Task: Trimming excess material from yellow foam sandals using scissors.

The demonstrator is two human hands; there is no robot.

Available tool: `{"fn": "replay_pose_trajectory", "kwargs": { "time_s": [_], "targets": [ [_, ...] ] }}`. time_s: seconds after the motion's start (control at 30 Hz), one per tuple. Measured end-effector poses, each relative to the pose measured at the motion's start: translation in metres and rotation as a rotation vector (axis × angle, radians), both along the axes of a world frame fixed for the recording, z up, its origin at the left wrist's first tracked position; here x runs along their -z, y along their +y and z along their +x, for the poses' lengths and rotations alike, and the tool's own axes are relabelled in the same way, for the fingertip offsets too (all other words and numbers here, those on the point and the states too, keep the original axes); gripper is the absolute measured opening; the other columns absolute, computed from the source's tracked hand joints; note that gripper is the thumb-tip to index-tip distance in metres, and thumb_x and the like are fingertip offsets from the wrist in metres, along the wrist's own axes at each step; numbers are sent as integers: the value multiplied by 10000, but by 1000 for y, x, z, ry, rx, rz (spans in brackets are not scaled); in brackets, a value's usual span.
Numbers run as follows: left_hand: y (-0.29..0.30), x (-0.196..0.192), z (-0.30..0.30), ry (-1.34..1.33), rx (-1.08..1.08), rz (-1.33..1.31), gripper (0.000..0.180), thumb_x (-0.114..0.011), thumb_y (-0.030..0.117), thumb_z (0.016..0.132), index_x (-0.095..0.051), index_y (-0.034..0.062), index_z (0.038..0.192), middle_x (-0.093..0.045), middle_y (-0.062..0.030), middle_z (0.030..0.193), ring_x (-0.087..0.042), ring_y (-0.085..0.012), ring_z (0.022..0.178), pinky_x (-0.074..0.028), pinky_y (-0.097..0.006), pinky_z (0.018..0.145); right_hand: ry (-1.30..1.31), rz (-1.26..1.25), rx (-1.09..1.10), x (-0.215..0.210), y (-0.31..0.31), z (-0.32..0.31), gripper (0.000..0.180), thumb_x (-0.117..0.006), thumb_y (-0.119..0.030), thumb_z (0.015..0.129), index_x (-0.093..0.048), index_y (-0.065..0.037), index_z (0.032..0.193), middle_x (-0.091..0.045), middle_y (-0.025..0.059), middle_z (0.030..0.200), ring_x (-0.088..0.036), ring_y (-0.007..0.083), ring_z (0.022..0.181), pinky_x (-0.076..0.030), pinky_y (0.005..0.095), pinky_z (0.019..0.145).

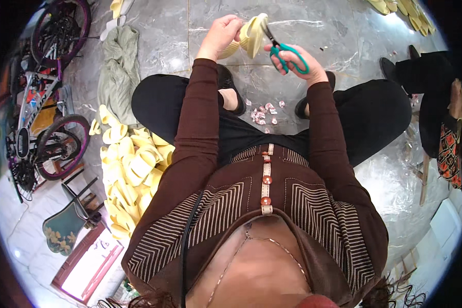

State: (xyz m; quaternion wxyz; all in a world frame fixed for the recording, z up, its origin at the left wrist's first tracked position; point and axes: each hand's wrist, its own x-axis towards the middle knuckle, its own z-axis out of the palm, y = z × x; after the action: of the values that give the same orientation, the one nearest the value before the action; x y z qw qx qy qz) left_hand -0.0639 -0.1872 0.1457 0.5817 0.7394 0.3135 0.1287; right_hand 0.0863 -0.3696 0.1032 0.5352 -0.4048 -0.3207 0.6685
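Scissors [285,50] at yellow piece [252,36] edge, hands apart

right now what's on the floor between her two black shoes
In the head view, a small scatter of pinkish-white trimmed scraps lies on the grey marble floor between the left black shoe and right black shoe.

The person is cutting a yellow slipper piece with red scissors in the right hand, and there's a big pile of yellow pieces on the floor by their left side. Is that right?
Not quite: the scissors have green handles, not red. The head view shows the right hand holding them against the yellow piece, which the left hand holds. The pile of yellow pieces does lie on the floor at the person's left.
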Motion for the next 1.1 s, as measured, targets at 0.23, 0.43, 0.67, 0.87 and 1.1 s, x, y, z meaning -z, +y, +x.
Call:
{"fn": "replay_pose_trajectory", "kwargs": {
  "time_s": [0.23, 0.43, 0.67, 0.87, 1.1],
  "targets": [
    [-14, -14, 0, -30, -22, -48, 184, -473, 174, 803, -518, 33, 692, -463, 17, 580, -434, -72, 539, -360, -210, 535, 246, -8, -22, 12, 6, -25, 416, -543, -255, 793, -491, 5, 1113, -519, 12, 751, -497, 99, 608, -419, 214, 526],
    [-21, -5, -1, -8, 35, -83, 192, -456, 167, 818, -494, 44, 675, -441, 15, 580, -412, -72, 548, -354, -212, 543, 313, -37, 57, 20, 9, -30, 412, -550, -252, 788, -494, 6, 1104, -517, 2, 737, -490, 96, 578, -414, 212, 515],
    [-34, 29, 8, -64, -150, -374, 155, -482, 159, 798, -489, 62, 678, -410, 22, 562, -392, -77, 484, -409, -261, 522, 20, -201, 480, 36, 14, -11, 326, -582, -270, 764, -552, -16, 967, -485, 6, 656, -458, 76, 527, -355, 202, 421],
    [-36, 50, 12, -225, -304, -615, 146, -479, 157, 796, -500, 61, 688, -424, 2, 556, -400, -93, 458, -443, -284, 538, -29, -355, 954, 63, 4, 14, 213, -652, -187, 709, -556, -42, 831, -498, 10, 626, -468, 88, 499, -364, 223, 389],
    [-52, 24, 24, -290, 348, -644, 230, -465, 232, 817, -576, 39, 762, -521, -64, 653, -527, -155, 633, -460, -305, 639, -42, -440, 968, 81, 9, 15, 208, -655, -157, 696, -553, -28, 822, -534, 34, 647, -485, 107, 500, -391, 247, 395]
  ]
}}
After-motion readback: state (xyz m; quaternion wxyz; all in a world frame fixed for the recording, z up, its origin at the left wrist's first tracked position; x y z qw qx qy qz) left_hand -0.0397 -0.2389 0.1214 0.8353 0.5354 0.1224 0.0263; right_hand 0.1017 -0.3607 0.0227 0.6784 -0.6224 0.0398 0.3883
